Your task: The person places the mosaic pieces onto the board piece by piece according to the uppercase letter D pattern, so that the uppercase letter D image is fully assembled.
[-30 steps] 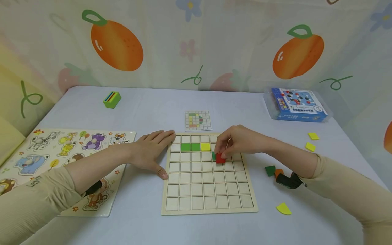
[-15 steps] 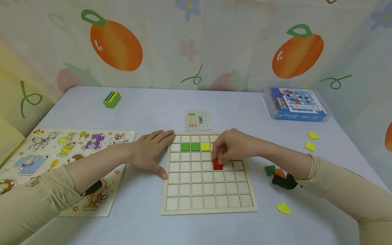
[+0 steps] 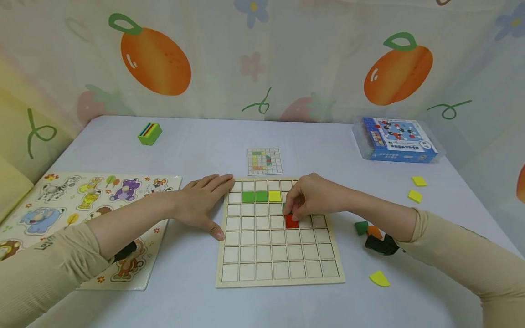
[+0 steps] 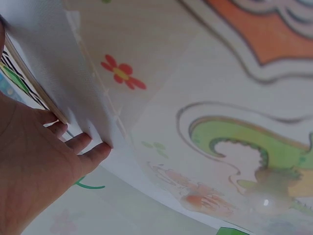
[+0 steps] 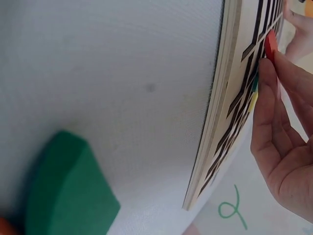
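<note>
A wooden grid board (image 3: 280,283) lies flat on the table in the head view. Two green square tiles (image 3: 248,197) and a yellow square tile (image 3: 275,196) sit in its second row. My right hand (image 3: 313,196) pinches a red square tile (image 3: 291,222) between thumb and fingers, down at a cell in the fourth row. The right wrist view shows that red tile (image 5: 270,45) tilted against the board. A sliver of green tile shows just behind the right fingers. My left hand (image 3: 201,204) rests along the board's left edge, fingers extended and thumb apart.
A small pattern card (image 3: 265,161) lies beyond the board. On the left is an animal puzzle (image 3: 123,200), with a green striped block (image 3: 150,134) behind it. Rightward lie yellow squares (image 3: 415,196), a green piece (image 3: 361,228), a yellow quarter-circle (image 3: 379,279) and a blue box (image 3: 404,140).
My right hand has brought the red tile slightly left and nearer to me, into the fourth row, and has barely moved since. My left hand has stayed in place.
</note>
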Available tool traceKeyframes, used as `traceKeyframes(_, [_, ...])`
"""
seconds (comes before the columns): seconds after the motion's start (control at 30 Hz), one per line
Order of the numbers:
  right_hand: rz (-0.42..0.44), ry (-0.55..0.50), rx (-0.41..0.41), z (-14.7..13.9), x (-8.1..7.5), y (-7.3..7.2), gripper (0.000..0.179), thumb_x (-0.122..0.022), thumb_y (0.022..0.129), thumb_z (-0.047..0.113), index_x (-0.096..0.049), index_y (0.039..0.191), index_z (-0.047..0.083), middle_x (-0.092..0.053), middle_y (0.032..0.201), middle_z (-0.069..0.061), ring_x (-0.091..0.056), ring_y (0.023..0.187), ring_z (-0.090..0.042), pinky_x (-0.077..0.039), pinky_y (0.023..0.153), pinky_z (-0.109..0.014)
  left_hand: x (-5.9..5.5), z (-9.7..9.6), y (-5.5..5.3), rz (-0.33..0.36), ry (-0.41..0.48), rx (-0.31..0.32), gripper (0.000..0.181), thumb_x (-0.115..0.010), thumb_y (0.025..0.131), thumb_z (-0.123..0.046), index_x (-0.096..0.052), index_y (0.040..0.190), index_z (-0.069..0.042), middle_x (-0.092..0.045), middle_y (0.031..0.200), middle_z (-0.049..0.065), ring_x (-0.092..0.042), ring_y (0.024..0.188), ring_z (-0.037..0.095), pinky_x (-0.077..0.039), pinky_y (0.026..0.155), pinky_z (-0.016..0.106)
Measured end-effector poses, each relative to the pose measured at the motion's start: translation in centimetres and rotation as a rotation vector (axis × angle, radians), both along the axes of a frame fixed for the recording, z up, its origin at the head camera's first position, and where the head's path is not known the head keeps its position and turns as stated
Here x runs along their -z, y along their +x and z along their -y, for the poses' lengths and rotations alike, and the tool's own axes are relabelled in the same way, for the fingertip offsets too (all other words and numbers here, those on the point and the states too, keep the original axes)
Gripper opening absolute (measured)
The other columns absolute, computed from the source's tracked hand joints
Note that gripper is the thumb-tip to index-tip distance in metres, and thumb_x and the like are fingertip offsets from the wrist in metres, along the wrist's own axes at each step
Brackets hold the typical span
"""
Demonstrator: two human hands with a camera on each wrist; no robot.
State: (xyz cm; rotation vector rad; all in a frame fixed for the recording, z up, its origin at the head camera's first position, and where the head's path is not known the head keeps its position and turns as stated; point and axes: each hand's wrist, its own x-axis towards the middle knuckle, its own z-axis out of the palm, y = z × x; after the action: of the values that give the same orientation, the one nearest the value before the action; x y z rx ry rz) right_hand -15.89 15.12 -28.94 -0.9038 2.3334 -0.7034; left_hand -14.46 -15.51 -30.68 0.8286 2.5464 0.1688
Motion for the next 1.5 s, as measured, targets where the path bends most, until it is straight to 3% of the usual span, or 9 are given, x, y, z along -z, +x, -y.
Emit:
traceKeyframes(0.5, [-0.031,-0.009,0.006,-0.5,-0.2,0.0,0.014,-0.081,0.08,0.014,-0.076,0.089,0.023,-0.07,0.08,0.008,-0.063,0.072,-0.009,-0.053,0.067,-0.024,-0.1,0.1,0.2,0.009,-0.005,-0.012,0.129,-0.071,0.069,-0.075,-0.008,0.16,-0.007,-0.006,0.168,0.015,-0.01,0.153,0.047,-0.019,0.118,0.069])
traceKeyframes(0.83, [-0.047,0.025,0.051,-4.5,-0.2,-0.4,0.011,-0.081,0.081,0.018,-0.074,0.089,0.022,-0.068,0.078,0.008,-0.06,0.075,-0.011,-0.051,0.068,-0.021,0.1,0.2,0.1,0.01,0.001,-0.007,0.13,-0.071,0.068,-0.075,-0.008,0.16,-0.008,-0.004,0.169,0.013,-0.008,0.154,0.045,-0.018,0.118,0.068])
traceKeyframes(1.17, [0.051,0.097,0.036,-9.5,0.5,-0.6,0.013,-0.079,0.083,0.025,-0.071,0.093,0.025,-0.068,0.085,0.008,-0.06,0.079,-0.009,-0.053,0.074,-0.022,0.3,0.2,0.0,0.012,-0.012,-0.004,0.131,-0.071,0.068,-0.075,-0.007,0.16,-0.009,-0.002,0.169,0.012,-0.006,0.154,0.045,-0.017,0.119,0.068])
traceKeyframes(1.5, [0.22,0.148,0.033,-12.5,-0.1,-0.7,0.03,-0.087,0.073,0.02,-0.068,0.097,0.018,-0.062,0.087,-0.002,-0.057,0.083,-0.013,-0.053,0.072,-0.023,0.1,0.1,0.0,0.011,-0.009,-0.002,0.131,-0.07,0.068,-0.076,-0.006,0.16,-0.009,-0.002,0.169,0.012,-0.006,0.154,0.045,-0.018,0.119,0.068])
